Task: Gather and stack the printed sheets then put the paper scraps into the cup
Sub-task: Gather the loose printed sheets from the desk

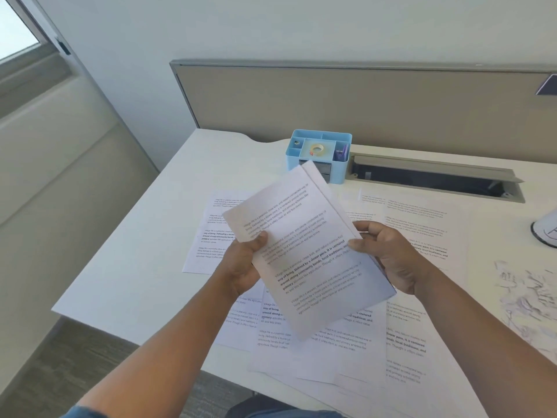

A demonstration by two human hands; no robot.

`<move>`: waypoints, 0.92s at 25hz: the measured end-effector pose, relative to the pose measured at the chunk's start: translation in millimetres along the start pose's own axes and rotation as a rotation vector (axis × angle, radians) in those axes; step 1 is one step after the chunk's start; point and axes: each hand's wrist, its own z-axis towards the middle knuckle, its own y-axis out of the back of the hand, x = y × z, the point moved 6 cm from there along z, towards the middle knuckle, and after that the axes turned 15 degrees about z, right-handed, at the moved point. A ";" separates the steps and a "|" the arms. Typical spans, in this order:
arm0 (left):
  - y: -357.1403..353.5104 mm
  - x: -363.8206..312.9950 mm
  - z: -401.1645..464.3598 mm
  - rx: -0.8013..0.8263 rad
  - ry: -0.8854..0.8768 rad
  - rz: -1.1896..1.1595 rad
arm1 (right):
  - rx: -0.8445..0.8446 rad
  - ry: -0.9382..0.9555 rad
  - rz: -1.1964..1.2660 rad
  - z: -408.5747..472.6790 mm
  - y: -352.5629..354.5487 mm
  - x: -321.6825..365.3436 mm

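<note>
A white desk [144,236] with a grey partition behind is carrying loose printed sheets [416,236]. Above it, the left hand [241,267] and right hand [391,257] are gripping a thin, flat stack of printed sheets [304,251] by its opposite long edges, thumbs on top, long axis tilting away toward a blue organizer [319,152]. Shredded paper scraps [524,294] are lying at right, near a white cup [547,230] at the frame edge.

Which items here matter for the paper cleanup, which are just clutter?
Job:
held sheets, gripped by left hand and right hand
loose sheets on the desk
paper scraps
cup, partly out of view

Clutter:
blue organizer
tape roll
cable tray
</note>
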 end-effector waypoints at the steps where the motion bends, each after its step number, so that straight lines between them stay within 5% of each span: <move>1: 5.4 -3.9 0.3 -0.023 -0.008 -0.024 | -0.011 -0.018 0.067 -0.4 5.1 -3.6; 9: 13.6 -9.7 5.1 -0.112 -0.032 -0.235 | 0.046 -0.152 0.253 -6.8 -8.8 -59.3; 15: 11.5 -4.1 6.1 -0.118 -0.056 -0.194 | -0.130 0.010 0.199 -2.3 -8.7 -53.8; 23: 40.1 -16.8 9.3 -0.189 -0.233 0.532 | -0.265 0.164 0.044 0.8 30.4 -10.3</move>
